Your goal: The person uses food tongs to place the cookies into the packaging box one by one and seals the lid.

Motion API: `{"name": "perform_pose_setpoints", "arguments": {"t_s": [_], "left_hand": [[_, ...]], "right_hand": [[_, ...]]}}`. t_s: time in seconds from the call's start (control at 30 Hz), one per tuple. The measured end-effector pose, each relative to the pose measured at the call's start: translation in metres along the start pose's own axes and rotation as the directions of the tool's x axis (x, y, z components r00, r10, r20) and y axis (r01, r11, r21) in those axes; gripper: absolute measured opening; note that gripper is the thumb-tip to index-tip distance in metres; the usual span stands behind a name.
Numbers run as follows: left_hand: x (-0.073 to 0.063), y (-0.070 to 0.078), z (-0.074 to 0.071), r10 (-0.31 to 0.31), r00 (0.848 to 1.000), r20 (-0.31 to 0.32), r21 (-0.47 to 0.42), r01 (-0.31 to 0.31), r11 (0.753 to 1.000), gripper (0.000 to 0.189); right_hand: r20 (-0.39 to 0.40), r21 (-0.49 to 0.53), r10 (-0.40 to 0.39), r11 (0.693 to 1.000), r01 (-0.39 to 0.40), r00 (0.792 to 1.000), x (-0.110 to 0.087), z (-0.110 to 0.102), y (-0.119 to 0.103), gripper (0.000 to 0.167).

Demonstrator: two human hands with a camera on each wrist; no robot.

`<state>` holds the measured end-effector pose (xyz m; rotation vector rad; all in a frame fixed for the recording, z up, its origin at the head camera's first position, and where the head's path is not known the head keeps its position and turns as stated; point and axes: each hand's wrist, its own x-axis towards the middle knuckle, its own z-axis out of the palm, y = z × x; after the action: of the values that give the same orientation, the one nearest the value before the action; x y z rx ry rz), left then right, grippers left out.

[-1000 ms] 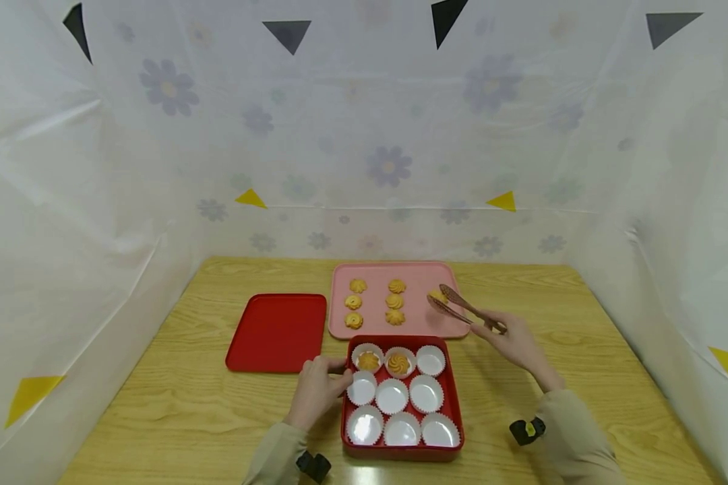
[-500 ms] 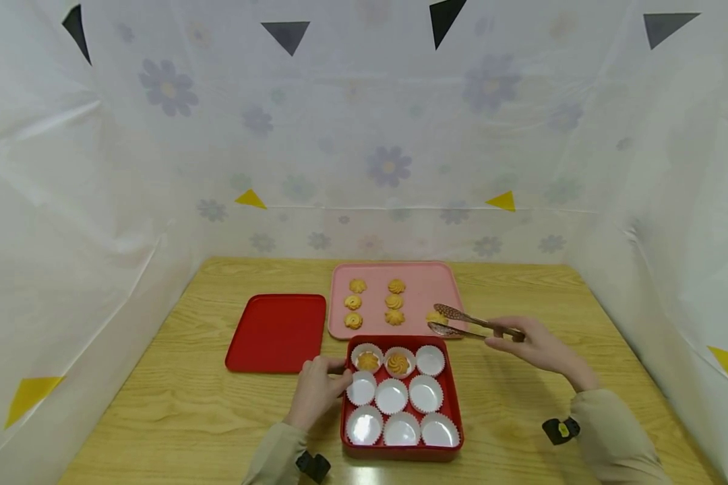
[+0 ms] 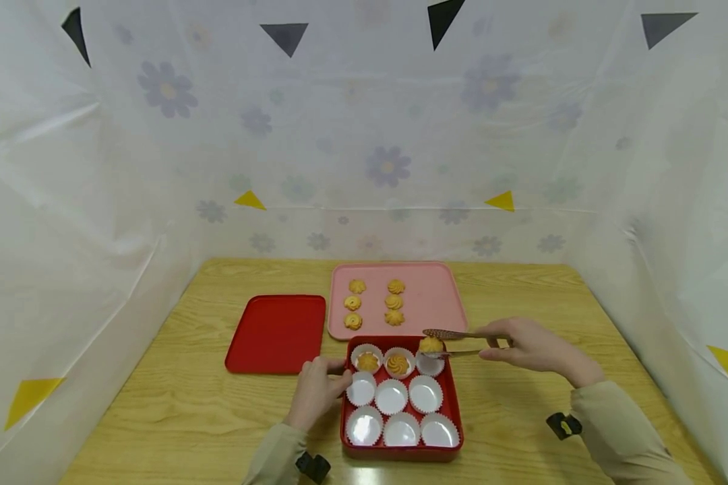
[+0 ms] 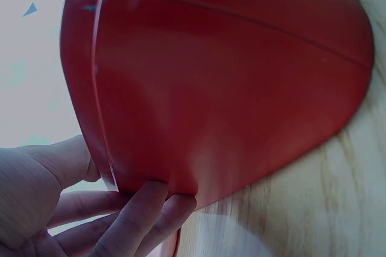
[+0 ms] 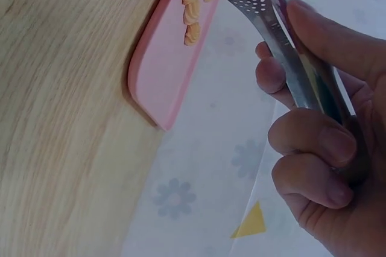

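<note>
My right hand grips metal tongs with a perforated blade. Between the tongs' tips is a golden piped cookie, over the far-right white paper cup of the red box. Piped cookies sit in the other two far-row cups, one at the left and a swirled one in the middle. The two nearer rows of cups hold nothing. My left hand holds the box at its left side; in the left wrist view, its thumb is at the rim and its fingertips press the outer wall.
Behind the box lies a pink tray bearing two columns of piped cookies on its left and middle. A flat red lid rests on the wooden table to the left. White patterned sheeting encloses the back and sides.
The tongs have picked up the rightmost cookie from the pink tray and brought it toward me over the box's far-right cup. The left hand has stayed at the box.
</note>
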<state>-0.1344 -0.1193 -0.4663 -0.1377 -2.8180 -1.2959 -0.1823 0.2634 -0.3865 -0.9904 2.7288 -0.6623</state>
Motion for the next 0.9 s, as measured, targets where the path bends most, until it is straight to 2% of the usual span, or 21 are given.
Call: {"name": "perform_pose_setpoints", "arguments": {"t_s": [0.17, 0.4, 0.9], "left_hand": [[0.0, 0.001, 0.0, -0.002, 1.0, 0.005, -0.006, 0.002, 1.0, 0.028], [0.0, 0.001, -0.001, -0.005, 1.0, 0.013, -0.014, 0.005, 1.0, 0.028], [-0.001, 0.001, -0.001, -0.001, 1.0, 0.014, -0.01, 0.001, 1.0, 0.027]], "right_hand": [[0.046, -0.081, 0.001, 0.997, 0.003, 0.999, 0.005, -0.005, -0.012, 0.04], [0.083, -0.146, 0.011, 0.989, 0.002, 0.997, 0.013, -0.007, -0.024, 0.037], [0.107, -0.213, 0.086, 0.975, -0.062, 0.991, 0.023, -0.006, -0.045, 0.028]]}}
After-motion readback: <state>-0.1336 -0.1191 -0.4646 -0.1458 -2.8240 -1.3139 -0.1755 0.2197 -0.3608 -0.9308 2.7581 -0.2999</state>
